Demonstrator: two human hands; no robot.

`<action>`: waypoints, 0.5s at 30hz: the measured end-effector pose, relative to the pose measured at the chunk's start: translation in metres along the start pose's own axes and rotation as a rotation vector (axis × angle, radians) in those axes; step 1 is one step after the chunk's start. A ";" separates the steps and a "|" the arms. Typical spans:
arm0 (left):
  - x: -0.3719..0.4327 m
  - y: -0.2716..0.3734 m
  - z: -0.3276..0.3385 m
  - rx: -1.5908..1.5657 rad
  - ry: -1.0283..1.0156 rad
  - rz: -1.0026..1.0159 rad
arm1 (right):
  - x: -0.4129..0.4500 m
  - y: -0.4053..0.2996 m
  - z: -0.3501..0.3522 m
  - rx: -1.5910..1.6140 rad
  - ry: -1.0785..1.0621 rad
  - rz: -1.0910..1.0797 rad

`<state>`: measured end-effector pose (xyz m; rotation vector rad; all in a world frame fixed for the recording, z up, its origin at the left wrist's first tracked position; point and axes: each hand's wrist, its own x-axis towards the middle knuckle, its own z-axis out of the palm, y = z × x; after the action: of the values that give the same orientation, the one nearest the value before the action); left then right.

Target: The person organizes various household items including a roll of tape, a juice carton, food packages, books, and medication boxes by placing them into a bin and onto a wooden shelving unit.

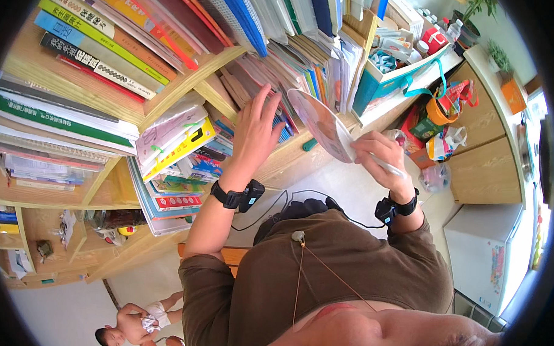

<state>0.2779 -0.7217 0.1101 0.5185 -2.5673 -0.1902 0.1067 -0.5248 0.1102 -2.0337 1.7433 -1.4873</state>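
Note:
My right hand (381,158) grips the white handle of a round hand fan (323,121) with a printed face, held tilted in front of the wooden bookshelf. To its left, my left hand (259,125) is raised with its fingers apart and nothing held in it. It is nearest to the lower shelf, where thin booklets (284,122) stand behind its fingers; whether the fingertips touch them I cannot tell. Upright folders and papers (342,70) fill the shelf behind the fan. A black strap with a small device is on each wrist.
Books (103,55) fill the left shelves, above a leaning stack of children's books (177,195). A teal box (370,85) of small packages stands right, near bags (439,108) and a white appliance (481,253). Dark cables (285,202) lie beneath me. Another person (136,322) is at the lower left.

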 end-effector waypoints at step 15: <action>0.043 -0.020 -0.005 0.262 -0.036 0.113 | -0.014 0.020 0.078 -0.182 -0.027 -0.036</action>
<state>0.2524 -0.7571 0.1295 0.4653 -2.6635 0.1799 0.1476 -0.5600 0.0490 -2.1698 1.9052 -1.3492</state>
